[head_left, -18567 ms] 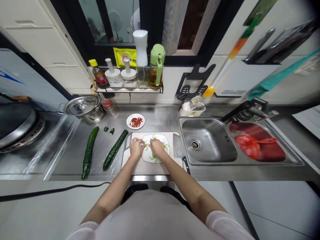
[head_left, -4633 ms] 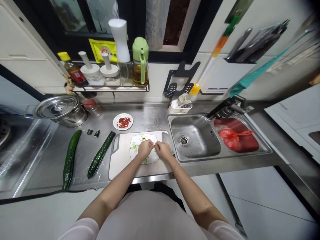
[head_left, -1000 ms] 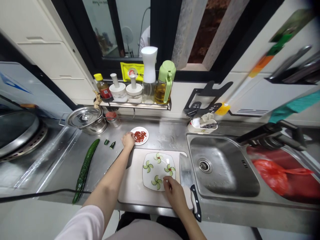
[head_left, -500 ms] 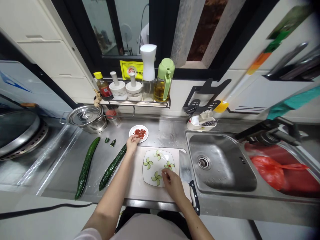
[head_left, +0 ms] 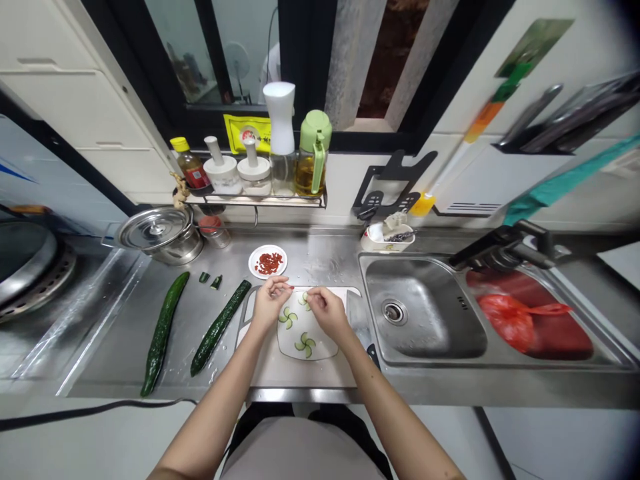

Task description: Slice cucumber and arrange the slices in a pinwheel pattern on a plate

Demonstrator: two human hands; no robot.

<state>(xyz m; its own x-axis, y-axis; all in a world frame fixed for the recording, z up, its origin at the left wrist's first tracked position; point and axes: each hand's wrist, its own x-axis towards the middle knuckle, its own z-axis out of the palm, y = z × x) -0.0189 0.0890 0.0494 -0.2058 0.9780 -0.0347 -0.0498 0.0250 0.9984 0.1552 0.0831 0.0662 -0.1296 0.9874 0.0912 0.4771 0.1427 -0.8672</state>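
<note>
My left hand (head_left: 271, 305) pinches a small red goji berry (head_left: 291, 287) at its fingertips, above the far edge of a white square plate (head_left: 325, 349). My right hand (head_left: 328, 311) is close beside it over the plate, thumb and fingers pressed together; whatever they hold, if anything, cannot be made out. On the plate lie cucumber slices fanned into pinwheels (head_left: 305, 345), one partly behind my right hand. The plate rests on a pale cutting board (head_left: 280, 378). Behind my left hand, a small white dish (head_left: 254, 266) bears a heap of goji berries (head_left: 269, 263).
Two cucumbers (head_left: 220, 330) (head_left: 165, 333) and cucumber ends (head_left: 216, 283) lie to the left. A knife (head_left: 373, 355) lies along the board's right edge, partly hidden by my arm. Beyond it is the sink (head_left: 425, 307). A lidded pot (head_left: 165, 233) and a bottle shelf (head_left: 260, 200) stand behind.
My left hand has moved from the dish of berries to the plate, bringing a goji berry. My right hand has shifted from the plate's right side toward its far edge. The view has turned slightly.
</note>
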